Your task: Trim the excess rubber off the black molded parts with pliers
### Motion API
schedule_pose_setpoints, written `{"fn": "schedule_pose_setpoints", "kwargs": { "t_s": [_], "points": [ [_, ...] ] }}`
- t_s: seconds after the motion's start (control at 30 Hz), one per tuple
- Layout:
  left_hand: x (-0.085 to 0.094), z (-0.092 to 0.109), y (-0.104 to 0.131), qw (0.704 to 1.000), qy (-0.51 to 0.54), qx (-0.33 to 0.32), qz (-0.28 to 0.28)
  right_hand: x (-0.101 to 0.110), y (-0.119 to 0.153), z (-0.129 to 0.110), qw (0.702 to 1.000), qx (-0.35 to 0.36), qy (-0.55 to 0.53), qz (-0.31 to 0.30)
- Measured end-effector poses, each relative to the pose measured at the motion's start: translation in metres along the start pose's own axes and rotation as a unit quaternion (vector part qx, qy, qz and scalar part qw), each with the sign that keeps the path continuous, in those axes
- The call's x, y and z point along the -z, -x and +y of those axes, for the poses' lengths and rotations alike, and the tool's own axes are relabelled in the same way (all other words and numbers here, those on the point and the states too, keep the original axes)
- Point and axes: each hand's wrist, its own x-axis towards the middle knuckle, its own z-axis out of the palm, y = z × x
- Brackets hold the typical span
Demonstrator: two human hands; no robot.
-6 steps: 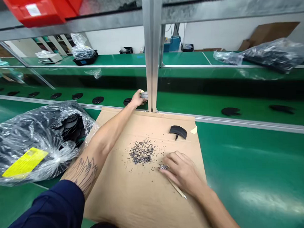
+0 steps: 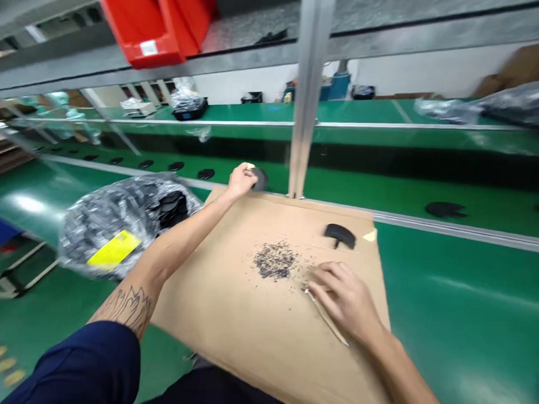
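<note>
My left hand [image 2: 241,178] reaches far forward to the green conveyor belt [image 2: 385,191] and holds a dark round part [image 2: 260,178] at the far edge of the cardboard sheet [image 2: 230,307]. My right hand [image 2: 348,299] rests on the cardboard, holding a thin wooden-handled tool [image 2: 327,319] flat against it. A pile of small dark shavings [image 2: 274,261] lies just left of the right hand. A black curved part [image 2: 339,234] sits on the cardboard beyond it.
A clear bag of black parts with a yellow label [image 2: 122,223] lies at the left. Several black parts [image 2: 176,166] and another black part [image 2: 444,209] ride the belt. An aluminium post [image 2: 309,91] rises behind the cardboard. A red bin [image 2: 156,21] sits overhead.
The view has swung left and tilted. My left hand has drawn slightly left of the post with the round part. My right hand stays on the tool.
</note>
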Motion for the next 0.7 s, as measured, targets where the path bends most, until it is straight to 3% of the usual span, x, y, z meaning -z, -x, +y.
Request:
{"fn": "schedule_pose_setpoints", "kwargs": {
  "t_s": [0.1,0.13,0.2,0.27,0.3,0.4,0.43,0.47,0.53,0.6,0.7],
  "points": [
    [0.02,0.0,0.072,0.999,0.01,-0.034,-0.01,-0.013,-0.017,-0.012,0.986,-0.089,-0.137,0.035],
    [0.021,-0.001,0.099,0.997,0.021,-0.057,-0.044,-0.018,-0.025,-0.018,0.976,-0.115,-0.183,0.021],
    [0.022,-0.005,0.149,0.957,0.087,-0.192,-0.201,-0.028,-0.038,-0.03,0.956,-0.13,-0.261,-0.036],
    [0.031,-0.009,0.182,0.925,0.091,-0.259,-0.262,-0.036,-0.046,-0.04,0.945,-0.125,-0.295,-0.069],
    [0.041,-0.012,0.19,0.923,0.068,-0.276,-0.258,-0.039,-0.048,-0.042,0.944,-0.125,-0.297,-0.072],
    [0.095,-0.03,0.173,0.952,-0.145,-0.227,-0.148,-0.046,-0.044,-0.04,0.95,-0.15,-0.269,-0.042],
    [0.115,-0.037,0.158,0.946,-0.262,-0.159,-0.103,-0.047,-0.042,-0.036,0.952,-0.159,-0.261,-0.032],
    [0.134,-0.044,0.14,0.923,-0.37,-0.074,-0.076,-0.048,-0.039,-0.032,0.953,-0.167,-0.253,-0.022],
    [0.164,-0.057,0.106,0.903,-0.427,-0.008,-0.051,-0.049,-0.035,-0.026,0.954,-0.18,-0.24,0.0],
    [0.178,-0.067,0.083,0.891,-0.451,0.028,-0.036,-0.049,-0.033,-0.025,0.951,-0.191,-0.244,0.019],
    [0.18,-0.073,0.077,0.886,-0.461,0.041,-0.009,-0.047,-0.032,-0.028,0.938,-0.215,-0.271,0.036]
  ]
}}
